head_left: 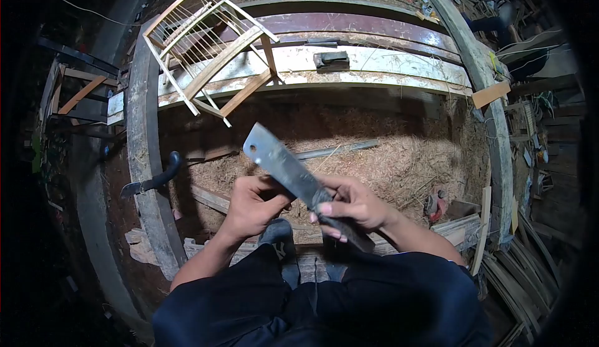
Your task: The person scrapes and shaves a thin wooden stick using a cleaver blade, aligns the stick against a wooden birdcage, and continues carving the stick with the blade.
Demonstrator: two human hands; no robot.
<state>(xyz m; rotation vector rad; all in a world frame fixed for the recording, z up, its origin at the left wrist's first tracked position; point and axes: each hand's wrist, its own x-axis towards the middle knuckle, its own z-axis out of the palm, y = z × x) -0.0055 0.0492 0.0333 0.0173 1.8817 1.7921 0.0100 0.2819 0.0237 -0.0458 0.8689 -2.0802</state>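
My right hand (pixel 349 207) is wrapped around the dark handle of a cleaver (pixel 288 163). Its wide metal blade, with a hole near the far corner, points up and to the left. Close to the lower edge of the blade is my left hand (pixel 257 207), with its fingers curled in a pinch. The blade covers those fingertips, so whatever they grip, if anything, is hidden. Both hands are above my lap, over a ground strewn with shavings.
A wooden frame with thin rods (pixel 218 48) stands on the white plank (pixel 399 66), left of a dark block-like tool (pixel 331 61). A knife with a curved dark handle (pixel 156 178) rests on the left beam (pixel 145 107). Bent strips (pixel 511 284) are piled at right.
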